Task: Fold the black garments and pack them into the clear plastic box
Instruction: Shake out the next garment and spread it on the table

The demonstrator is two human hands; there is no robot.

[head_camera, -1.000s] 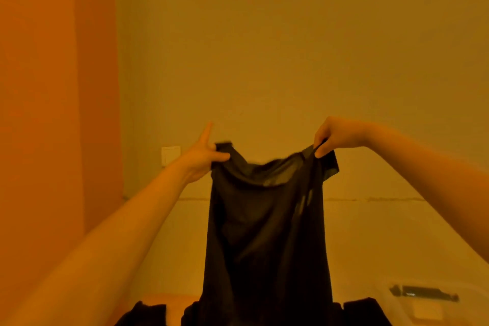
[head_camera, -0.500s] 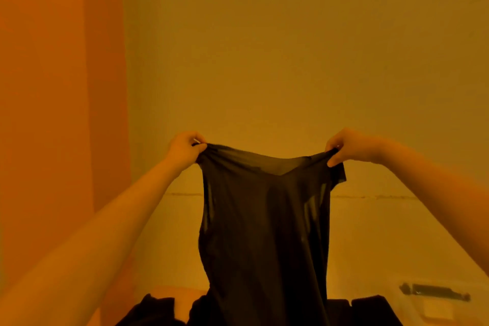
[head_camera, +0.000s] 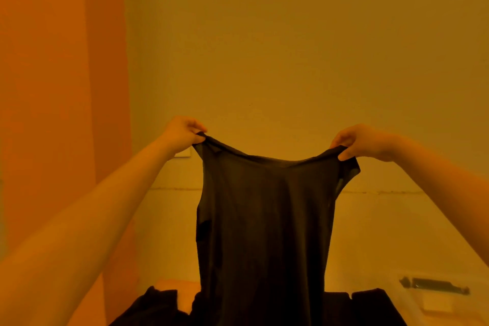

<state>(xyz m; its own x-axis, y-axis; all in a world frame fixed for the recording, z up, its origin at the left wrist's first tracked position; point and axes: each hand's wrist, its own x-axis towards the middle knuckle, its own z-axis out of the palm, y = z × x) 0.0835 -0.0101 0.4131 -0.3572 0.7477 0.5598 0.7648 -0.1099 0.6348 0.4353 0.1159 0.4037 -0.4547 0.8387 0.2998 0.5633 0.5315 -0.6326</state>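
A thin black garment (head_camera: 264,219) hangs upright in front of me, stretched wide along its top edge. My left hand (head_camera: 180,132) pinches its upper left corner and my right hand (head_camera: 362,141) pinches its upper right corner. Both arms reach forward at chest height. More black garments (head_camera: 158,307) lie in a heap at the bottom edge, partly hidden behind the hanging one. The clear plastic box (head_camera: 436,299) sits at the lower right, with a dark latch on its rim.
A plain wall fills the background, with an orange curtain (head_camera: 60,87) on the left. A pale wall switch plate (head_camera: 184,152) shows just behind my left wrist. A pale flat surface (head_camera: 383,233) stretches under the garment.
My hands have moved apart, pulling the garment's top edge wider and taut. My left hand's fingers, earlier spread, now pinch the cloth.
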